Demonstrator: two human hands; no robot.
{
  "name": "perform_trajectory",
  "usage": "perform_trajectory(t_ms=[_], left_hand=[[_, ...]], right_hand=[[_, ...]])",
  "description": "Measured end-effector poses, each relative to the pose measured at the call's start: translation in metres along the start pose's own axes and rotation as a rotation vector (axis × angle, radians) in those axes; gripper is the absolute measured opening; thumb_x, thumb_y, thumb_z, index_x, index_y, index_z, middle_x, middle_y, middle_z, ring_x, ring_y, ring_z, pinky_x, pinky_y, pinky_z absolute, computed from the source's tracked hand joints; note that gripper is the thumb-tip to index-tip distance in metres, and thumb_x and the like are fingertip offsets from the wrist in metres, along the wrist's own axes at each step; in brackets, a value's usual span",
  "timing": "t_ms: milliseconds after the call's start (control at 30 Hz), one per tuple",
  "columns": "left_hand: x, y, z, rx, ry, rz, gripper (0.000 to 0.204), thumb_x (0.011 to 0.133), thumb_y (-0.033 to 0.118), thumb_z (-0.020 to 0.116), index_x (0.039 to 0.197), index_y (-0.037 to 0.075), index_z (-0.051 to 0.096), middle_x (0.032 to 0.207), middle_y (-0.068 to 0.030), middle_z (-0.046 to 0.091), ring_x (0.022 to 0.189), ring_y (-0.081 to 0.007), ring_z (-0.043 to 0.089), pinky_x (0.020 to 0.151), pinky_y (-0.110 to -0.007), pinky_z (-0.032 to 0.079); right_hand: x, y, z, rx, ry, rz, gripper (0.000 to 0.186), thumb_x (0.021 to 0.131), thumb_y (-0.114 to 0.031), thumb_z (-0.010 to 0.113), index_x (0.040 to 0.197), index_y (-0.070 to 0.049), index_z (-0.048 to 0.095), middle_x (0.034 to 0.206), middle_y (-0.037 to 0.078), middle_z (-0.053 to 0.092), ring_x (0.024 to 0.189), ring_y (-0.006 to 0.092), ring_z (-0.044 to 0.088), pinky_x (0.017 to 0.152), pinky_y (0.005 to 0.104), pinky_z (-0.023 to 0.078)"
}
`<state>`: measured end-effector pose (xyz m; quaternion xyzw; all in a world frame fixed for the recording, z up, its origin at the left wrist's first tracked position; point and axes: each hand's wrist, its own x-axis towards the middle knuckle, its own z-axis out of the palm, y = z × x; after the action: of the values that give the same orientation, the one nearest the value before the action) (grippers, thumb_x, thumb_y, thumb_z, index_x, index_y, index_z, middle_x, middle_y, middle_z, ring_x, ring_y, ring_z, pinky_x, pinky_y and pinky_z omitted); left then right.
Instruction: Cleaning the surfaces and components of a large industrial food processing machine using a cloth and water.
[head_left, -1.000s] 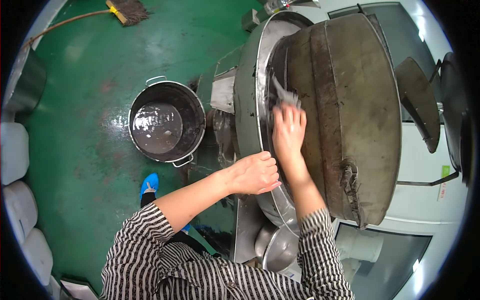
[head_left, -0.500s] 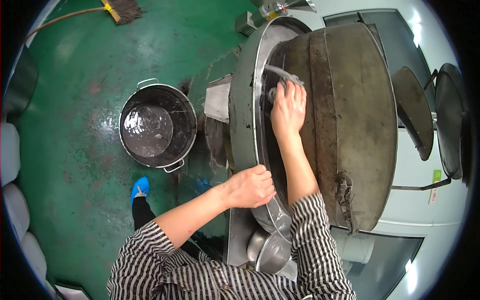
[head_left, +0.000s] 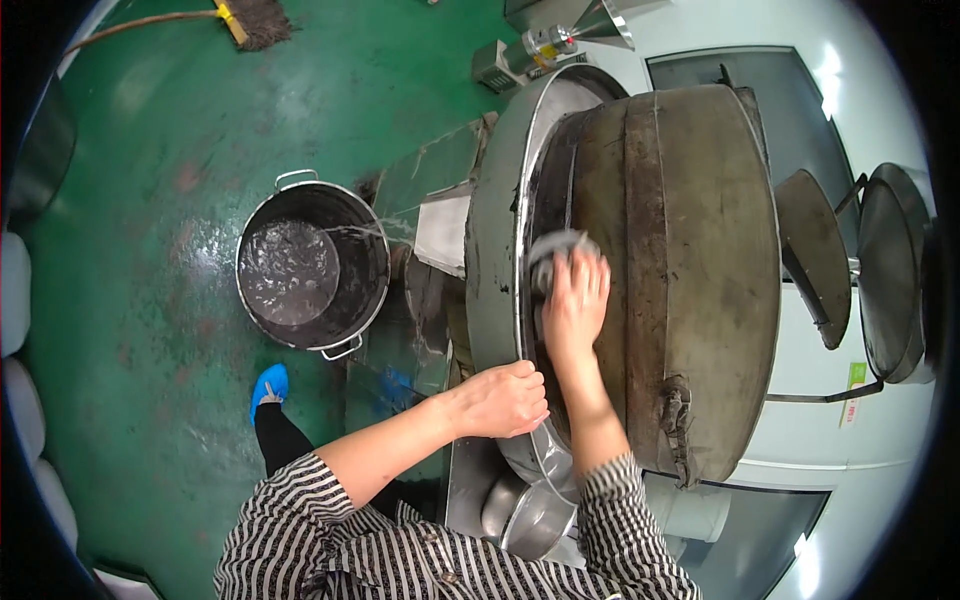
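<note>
My left hand (head_left: 505, 398) is closed on the metal rim (head_left: 522, 300) of the round grey-green trough that surrounds a stained, olive-brown drum (head_left: 715, 280). My right hand (head_left: 572, 305) is inside the trough beside the drum, its fingers pressed on a wet grey rag (head_left: 555, 245), partly hidden and blurred. Left of the trough, a thin stream of liquid runs from a metal spout (head_left: 440, 225) toward a large two-handled pot (head_left: 360, 280), where grey liquid splashes.
A long-handled broom (head_left: 238, 22) lies at upper left, white containers (head_left: 20, 400) line the left edge. A machine with a funnel (head_left: 600, 22) stands beyond the trough, metal discs (head_left: 890, 270) at right, steel bowls (head_left: 535, 520) below. My blue-covered foot (head_left: 268, 390) is on the green floor.
My right hand and rag moved up along the trough, then back down toward me. A stream now runs toward the pot, stirring its liquid. My left hand stays on the rim as the view shifts.
</note>
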<state>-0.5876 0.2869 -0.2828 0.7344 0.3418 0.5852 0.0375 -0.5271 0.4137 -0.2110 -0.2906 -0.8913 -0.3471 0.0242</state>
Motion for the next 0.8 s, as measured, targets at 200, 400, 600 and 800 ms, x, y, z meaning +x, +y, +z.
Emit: perform_trajectory(t_ms=[200, 400, 600, 800], left_hand=[[0.012, 0.005, -0.002, -0.034, -0.010, 0.060, 0.019, 0.075, 0.019, 0.060, 0.062, 0.012, 0.049, 0.062, 0.0001, 0.044, 0.065, -0.0137, 0.048, 0.066, -0.027, 0.037], [0.005, 0.003, -0.005, -0.069, -0.151, 0.041, 0.011, 0.074, 0.016, 0.060, 0.071, 0.008, 0.053, 0.072, -0.0031, 0.050, 0.073, -0.0175, 0.051, 0.074, -0.029, 0.040], [-0.024, -0.003, -0.037, -0.172, 0.574, -0.725, 0.033, 0.086, 0.013, 0.049, 0.116, -0.002, 0.043, 0.112, -0.0171, 0.045, 0.103, -0.0303, 0.048, 0.091, -0.037, 0.038], [-0.012, -0.005, -0.004, -0.530, 0.628, -0.944, 0.039, 0.094, 0.016, 0.038, 0.128, -0.002, 0.032, 0.122, -0.0163, 0.039, 0.111, -0.0256, 0.045, 0.095, -0.034, 0.036]], right_hand=[[0.086, 0.022, 0.051, -0.077, 0.102, -0.011, 0.015, 0.076, -0.007, 0.049, 0.087, -0.004, 0.058, 0.097, 0.013, 0.057, 0.096, 0.0271, 0.053, 0.087, 0.0373, 0.039], [0.018, -0.005, 0.047, 0.274, -0.057, -0.127, 0.010, 0.076, -0.007, 0.048, 0.082, -0.004, 0.055, 0.081, 0.013, 0.053, 0.081, 0.0274, 0.053, 0.073, 0.0382, 0.042], [-0.043, -0.027, -0.025, 1.467, -0.262, 0.792, 0.035, 0.087, -0.011, 0.034, 0.114, 0.005, 0.051, 0.110, 0.015, 0.058, 0.104, 0.0232, 0.053, 0.090, 0.0312, 0.038], [-0.036, -0.036, -0.069, 0.954, -0.323, 0.359, 0.056, 0.076, -0.006, 0.061, 0.127, 0.002, 0.038, 0.119, 0.024, 0.050, 0.110, 0.0347, 0.051, 0.091, 0.0359, 0.042]])
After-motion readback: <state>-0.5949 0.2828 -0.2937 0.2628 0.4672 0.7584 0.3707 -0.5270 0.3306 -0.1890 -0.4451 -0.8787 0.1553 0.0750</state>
